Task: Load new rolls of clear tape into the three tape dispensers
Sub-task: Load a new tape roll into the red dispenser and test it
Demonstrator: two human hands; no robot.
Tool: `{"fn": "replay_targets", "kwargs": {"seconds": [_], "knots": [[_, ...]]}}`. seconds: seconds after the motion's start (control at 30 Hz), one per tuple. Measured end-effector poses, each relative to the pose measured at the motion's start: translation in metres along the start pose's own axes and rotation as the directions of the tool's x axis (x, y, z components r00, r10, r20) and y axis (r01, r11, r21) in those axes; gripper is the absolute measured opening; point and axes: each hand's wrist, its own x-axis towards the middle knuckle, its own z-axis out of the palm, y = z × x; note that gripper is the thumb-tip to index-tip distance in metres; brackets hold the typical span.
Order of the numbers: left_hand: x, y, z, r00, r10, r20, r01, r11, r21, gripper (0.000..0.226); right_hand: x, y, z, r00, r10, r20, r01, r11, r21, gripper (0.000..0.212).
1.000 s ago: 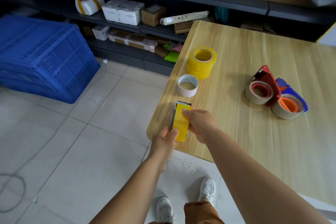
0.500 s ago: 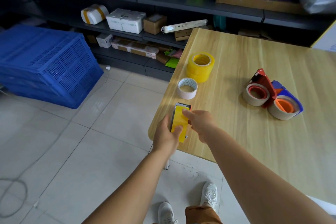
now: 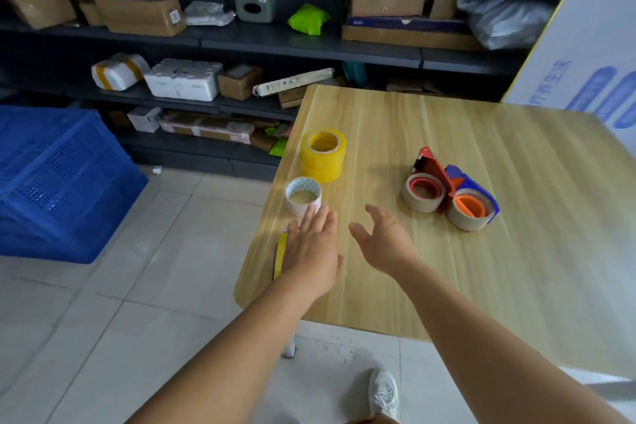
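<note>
yellow dispenser (image 3: pixel 280 255): at the table's near-left corner, about 7 o'clock from the table's middle; my left hand covers most of it, only a yellow edge shows. I cannot tell whether a roll sits in it.
left hand (image 3: pixel 311 249): fingers straight and spread, palm down over the yellow dispenser; it grips nothing that I can see, and I cannot tell whether it touches the dispenser or hovers over it.
right hand (image 3: pixel 382 241): just beside the left at its 3 o'clock, fingers loosely spread, palm turned inward, holding nothing, above bare table.
white roll (image 3: pixel 303 195): at 12 o'clock from my left fingertips, just beyond them, lying flat; it looks like a thin core or nearly spent roll.
yellow rolls (image 3: pixel 322 155): further on at 12 o'clock, a stack near the table's left edge, which I judge to be the fresh supply, not yet loaded.
red dispenser (image 3: pixel 428 179): at 2 o'clock from my right hand, well apart, with a roll on its hub.
blue dispenser (image 3: pixel 473 203): touching the red one on its right, also with a roll on an orange hub.
progress: I judge two dispensers loaded and the yellow one still in question; a stack of rolls is left over.
table (image 3: pixel 481 286): light wood, carrying all of this.
beyond: dark shelves (image 3: pixel 309 45) with boxes at 12 o'clock, a blue crate (image 3: pixel 58 182) on the floor at 9 o'clock.
</note>
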Motion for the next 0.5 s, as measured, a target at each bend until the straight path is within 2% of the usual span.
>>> {"fn": "replay_targets", "kwargs": {"seconds": [0.23, 0.5], "knots": [[0.057, 0.047, 0.01, 0.99, 0.089, 0.112, -0.092, 0.995, 0.026, 0.072, 0.032, 0.049, -0.045, 0.996, 0.022, -0.085, -0.03, 0.995, -0.092, 0.06], [0.14, 0.117, 0.045, 0.969, 0.124, 0.214, -0.136, 0.99, 0.043, 0.072, 0.096, 0.124, -0.082, 0.997, 0.023, -0.073, -0.035, 0.983, -0.179, 0.048]]}}
